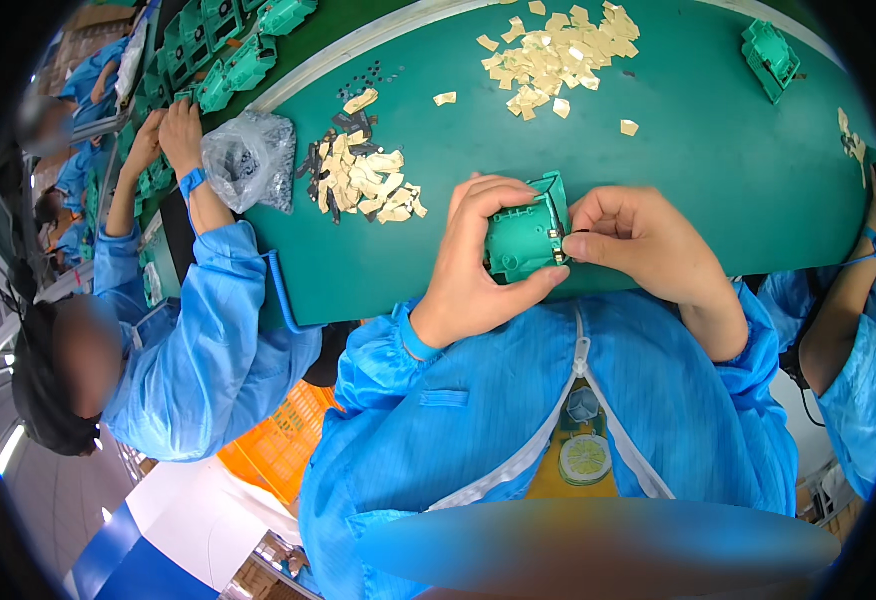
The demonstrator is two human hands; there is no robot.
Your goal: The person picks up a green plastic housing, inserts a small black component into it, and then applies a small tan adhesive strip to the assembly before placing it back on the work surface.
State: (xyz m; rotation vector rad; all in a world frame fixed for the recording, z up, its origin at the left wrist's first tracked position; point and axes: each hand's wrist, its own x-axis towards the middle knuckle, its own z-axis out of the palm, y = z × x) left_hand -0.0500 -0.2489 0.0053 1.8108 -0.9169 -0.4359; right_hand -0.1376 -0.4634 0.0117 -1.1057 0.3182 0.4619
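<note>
A green plastic housing (521, 238), boxlike with moulded posts and ribs, is gripped in my left hand (473, 255), fingers over its far side and thumb along its near edge. My right hand (638, 240) is closed in a pinch at the housing's right edge, thumb and index finger beside small metal contacts (557, 245). Whatever lies between those fingertips is hidden. Beyond the housing spreads a heap of cream paper-like pieces (563, 55). Left of my left hand is a pile of cream and black strips (358, 175).
A clear plastic bag (250, 160) of small dark parts lies at the table's left. Small black bits (368, 78) are scattered behind the strips. Another green housing (770, 60) stands far right. Co-workers' hands (180, 135) work at left among green housings (238, 70); another person's arm (848, 300) is at right.
</note>
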